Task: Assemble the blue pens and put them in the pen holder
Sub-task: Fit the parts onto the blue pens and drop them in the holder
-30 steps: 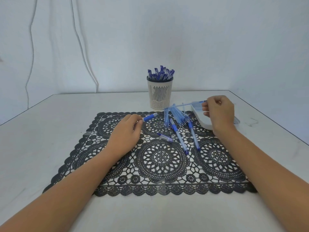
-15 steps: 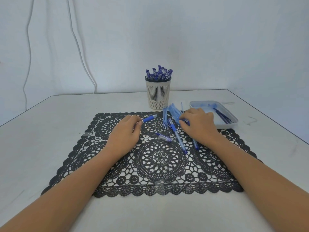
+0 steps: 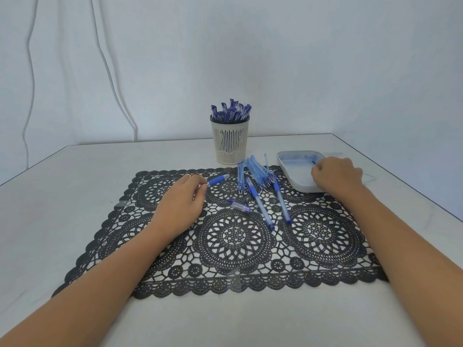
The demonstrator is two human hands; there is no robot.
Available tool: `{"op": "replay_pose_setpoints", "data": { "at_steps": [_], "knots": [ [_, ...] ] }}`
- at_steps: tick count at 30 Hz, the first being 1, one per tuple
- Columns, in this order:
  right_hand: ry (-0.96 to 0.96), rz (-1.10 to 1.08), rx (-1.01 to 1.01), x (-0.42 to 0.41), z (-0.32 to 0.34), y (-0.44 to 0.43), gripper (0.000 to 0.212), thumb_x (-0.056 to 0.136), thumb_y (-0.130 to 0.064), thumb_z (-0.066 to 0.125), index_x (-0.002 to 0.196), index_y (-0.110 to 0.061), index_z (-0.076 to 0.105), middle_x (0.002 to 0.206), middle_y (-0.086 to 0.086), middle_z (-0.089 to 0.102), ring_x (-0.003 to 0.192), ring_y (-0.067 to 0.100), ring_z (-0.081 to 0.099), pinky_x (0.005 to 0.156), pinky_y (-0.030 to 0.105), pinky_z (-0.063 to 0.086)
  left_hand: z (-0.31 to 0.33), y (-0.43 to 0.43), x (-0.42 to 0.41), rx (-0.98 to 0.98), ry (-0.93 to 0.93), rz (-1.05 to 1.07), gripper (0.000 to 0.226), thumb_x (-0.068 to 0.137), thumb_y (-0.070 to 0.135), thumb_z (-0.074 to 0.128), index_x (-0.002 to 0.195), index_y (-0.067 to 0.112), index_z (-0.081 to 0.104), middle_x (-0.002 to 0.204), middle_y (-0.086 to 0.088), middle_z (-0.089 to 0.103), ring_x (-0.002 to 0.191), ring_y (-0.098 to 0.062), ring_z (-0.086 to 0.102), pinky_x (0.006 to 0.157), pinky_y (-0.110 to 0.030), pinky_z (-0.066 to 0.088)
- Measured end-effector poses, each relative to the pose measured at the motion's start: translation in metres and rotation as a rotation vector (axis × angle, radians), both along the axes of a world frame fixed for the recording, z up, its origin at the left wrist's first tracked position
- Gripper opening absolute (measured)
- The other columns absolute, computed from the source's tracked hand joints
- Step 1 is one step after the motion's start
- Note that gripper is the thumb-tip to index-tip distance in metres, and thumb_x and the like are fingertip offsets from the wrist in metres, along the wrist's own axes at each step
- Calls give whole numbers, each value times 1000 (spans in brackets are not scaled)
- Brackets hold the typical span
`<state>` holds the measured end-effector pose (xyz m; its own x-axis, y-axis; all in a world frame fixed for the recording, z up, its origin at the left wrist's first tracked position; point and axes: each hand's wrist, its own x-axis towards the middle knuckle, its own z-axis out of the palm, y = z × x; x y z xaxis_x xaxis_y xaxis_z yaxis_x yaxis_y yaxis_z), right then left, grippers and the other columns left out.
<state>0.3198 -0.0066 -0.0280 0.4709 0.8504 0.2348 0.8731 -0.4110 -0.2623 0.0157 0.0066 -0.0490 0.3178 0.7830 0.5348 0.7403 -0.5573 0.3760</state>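
My left hand (image 3: 180, 204) rests on the black lace mat (image 3: 233, 241) and pinches the end of a pen barrel with a blue grip (image 3: 218, 181). My right hand (image 3: 335, 175) is inside the white tray (image 3: 295, 156), fingers curled on a thin dark blue pen piece (image 3: 313, 162); most of that piece is hidden. A pile of light blue refills (image 3: 253, 171) lies at the mat's far edge. Two pen barrels (image 3: 259, 206) lie beside it, and a clear blue cap (image 3: 239, 206) is close by. The cream slotted pen holder (image 3: 230, 144) stands behind, with several blue pens (image 3: 230, 112) in it.
The grey table's right edge (image 3: 400, 196) runs close past the tray. A white wall with hanging cables (image 3: 112, 71) stands behind the table.
My right hand went from the tray to the refill pile with a refill and has come back into the tray. My left hand has stayed put with its barrel.
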Motion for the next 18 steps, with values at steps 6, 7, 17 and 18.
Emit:
{"op": "replay_pose_setpoints", "data": {
  "at_steps": [6, 7, 17, 18],
  "knots": [
    [23, -42, -58, 4, -5, 4, 28, 91, -23, 38, 107, -11, 58, 112, 13, 58, 112, 31, 46, 93, 40, 31, 1, -1, 0, -10, 6, -2, 19, 96, 23, 43, 104, 14, 57, 81, 7, 48, 73, -8, 44, 63, -22, 30],
    [31, -41, -52, 4, -6, 6, 25, 90, -23, 41, 103, -12, 59, 108, 12, 59, 109, 31, 48, 91, 39, 31, 1, -1, 0, -10, 6, -2, 19, 96, 23, 43, 104, 14, 57, 81, 7, 47, 73, -8, 44, 63, -21, 29],
    [65, -65, -36, 8, -9, 14, 24, 83, -38, 56, 89, -17, 66, 80, -1, 59, 77, 22, 49, 79, 36, 28, 1, -2, 0, -15, 7, 1, 18, 95, 22, 44, 104, 13, 57, 85, 4, 51, 77, -11, 46, 66, -23, 30],
    [74, -58, -37, 9, -10, 15, 29, 83, -45, 56, 88, -18, 66, 81, -1, 60, 79, 22, 50, 82, 36, 30, 1, -2, 0, -18, 6, 2, 18, 95, 22, 44, 104, 13, 57, 86, 3, 51, 77, -11, 46, 67, -23, 30]
  ]
}}
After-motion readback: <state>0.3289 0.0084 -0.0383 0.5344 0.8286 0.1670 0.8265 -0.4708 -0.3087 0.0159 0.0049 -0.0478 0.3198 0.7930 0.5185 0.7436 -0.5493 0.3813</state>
